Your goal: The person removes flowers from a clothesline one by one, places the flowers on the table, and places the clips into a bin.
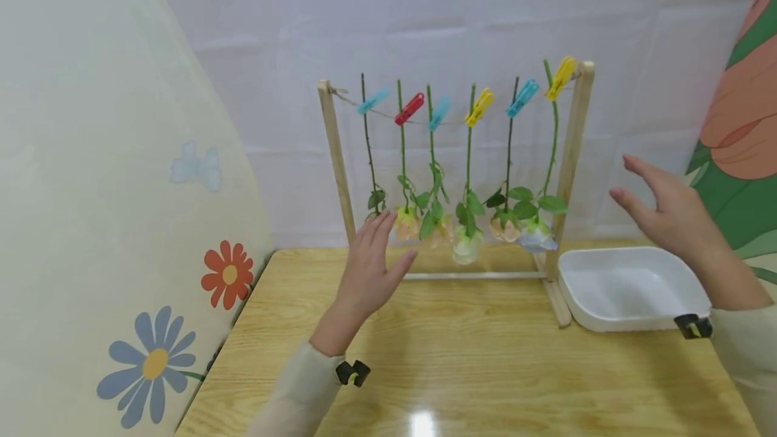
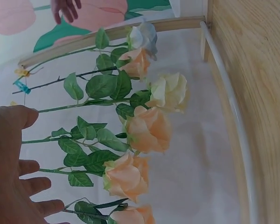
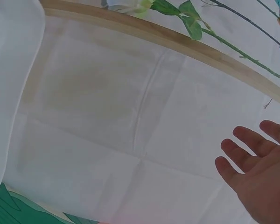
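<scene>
Several artificial-looking roses hang bloom-down in a row from a string, each stem held by a clothespin; a red clothespin [image 1: 409, 109] and a yellow clothespin [image 1: 480, 107] are among them. My left hand [image 1: 369, 275] is raised with fingers extended before the leftmost rose, whose bloom it hides in the head view. The left wrist view shows peach roses [image 2: 148, 129] and a cream rose [image 2: 169, 92] beyond the spread fingers; nothing is gripped. To the right of the rack, my right hand [image 1: 674, 214] hovers with thumb and fingers apart, holding nothing. A pale blue rose [image 1: 537, 237] hangs nearest it.
The string is tied between two posts of a wooden rack [image 1: 575, 133], joined low by a white bar [image 1: 476, 276]. A white basin [image 1: 631, 288] stands right of the rack on the wood-grain table [image 1: 461, 369]. White cloth [image 1: 425, 12] hangs behind; a flower-printed panel [image 1: 182, 221] borders the left.
</scene>
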Demonstrator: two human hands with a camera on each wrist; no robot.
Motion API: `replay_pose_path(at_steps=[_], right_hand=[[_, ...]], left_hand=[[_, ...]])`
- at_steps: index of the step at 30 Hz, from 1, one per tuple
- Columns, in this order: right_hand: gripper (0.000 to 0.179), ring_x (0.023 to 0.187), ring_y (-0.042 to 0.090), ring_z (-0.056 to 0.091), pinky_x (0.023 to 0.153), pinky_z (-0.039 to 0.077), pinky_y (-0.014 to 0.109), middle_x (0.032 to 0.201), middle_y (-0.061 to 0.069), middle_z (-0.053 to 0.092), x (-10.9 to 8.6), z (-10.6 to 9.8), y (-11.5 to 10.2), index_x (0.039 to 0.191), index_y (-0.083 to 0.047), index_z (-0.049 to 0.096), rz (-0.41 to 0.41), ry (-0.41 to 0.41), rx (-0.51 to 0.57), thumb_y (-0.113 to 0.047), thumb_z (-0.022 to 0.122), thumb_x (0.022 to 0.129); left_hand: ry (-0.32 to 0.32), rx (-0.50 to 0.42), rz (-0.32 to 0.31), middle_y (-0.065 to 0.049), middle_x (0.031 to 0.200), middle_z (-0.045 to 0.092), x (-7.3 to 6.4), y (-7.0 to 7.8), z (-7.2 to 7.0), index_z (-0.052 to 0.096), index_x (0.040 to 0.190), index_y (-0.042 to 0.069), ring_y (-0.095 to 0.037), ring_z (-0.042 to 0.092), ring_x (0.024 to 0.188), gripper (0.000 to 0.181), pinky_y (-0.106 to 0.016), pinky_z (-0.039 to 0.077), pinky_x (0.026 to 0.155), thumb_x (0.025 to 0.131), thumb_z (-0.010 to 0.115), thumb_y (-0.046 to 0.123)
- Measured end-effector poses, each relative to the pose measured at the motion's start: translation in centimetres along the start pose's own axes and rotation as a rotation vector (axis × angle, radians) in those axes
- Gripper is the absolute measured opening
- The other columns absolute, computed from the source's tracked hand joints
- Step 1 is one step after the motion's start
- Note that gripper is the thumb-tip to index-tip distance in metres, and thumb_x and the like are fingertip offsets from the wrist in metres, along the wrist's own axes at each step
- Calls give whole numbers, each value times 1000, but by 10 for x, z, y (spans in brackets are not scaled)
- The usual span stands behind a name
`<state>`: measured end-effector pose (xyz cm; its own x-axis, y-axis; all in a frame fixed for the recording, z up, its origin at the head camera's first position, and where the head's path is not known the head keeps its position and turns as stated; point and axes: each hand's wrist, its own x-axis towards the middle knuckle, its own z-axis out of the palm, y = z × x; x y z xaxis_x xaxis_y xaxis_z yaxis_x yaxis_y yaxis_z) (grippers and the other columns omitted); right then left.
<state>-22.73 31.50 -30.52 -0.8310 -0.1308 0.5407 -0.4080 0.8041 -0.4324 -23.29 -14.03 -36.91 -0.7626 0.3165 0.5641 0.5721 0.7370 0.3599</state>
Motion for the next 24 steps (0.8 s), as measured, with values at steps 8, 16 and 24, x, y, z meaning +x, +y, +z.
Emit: replay_pose_path(at_steps=[8, 16, 24], right_hand=[[62, 132, 57, 42, 101, 31, 76, 147, 30, 48, 8, -5, -4, 159, -12, 34, 83, -1, 52, -34, 55, 105], [57, 127, 10, 54, 90, 37, 11, 146, 21, 53, 16, -9, -7, 157, -22, 39, 150, 36, 119, -38, 54, 105], [58, 125, 2, 50, 80, 37, 4, 149, 14, 51, 27, -14, -12, 158, -26, 37, 218, 22, 180, -45, 50, 105]], left_hand=[[6, 2, 40, -19, 160, 36, 10, 8, 2, 32, 157, 5, -41, 29, 149, 73, -60, 23, 120, 100, 61, 41], [19, -26, 73, -17, 158, 39, 22, 16, 3, 35, 156, 5, -35, 31, 149, 72, -53, 25, 121, 99, 64, 39], [6, -69, 60, -14, 159, 39, 31, 29, 4, 30, 159, 10, -31, 32, 148, 72, -51, 28, 120, 101, 61, 40]])
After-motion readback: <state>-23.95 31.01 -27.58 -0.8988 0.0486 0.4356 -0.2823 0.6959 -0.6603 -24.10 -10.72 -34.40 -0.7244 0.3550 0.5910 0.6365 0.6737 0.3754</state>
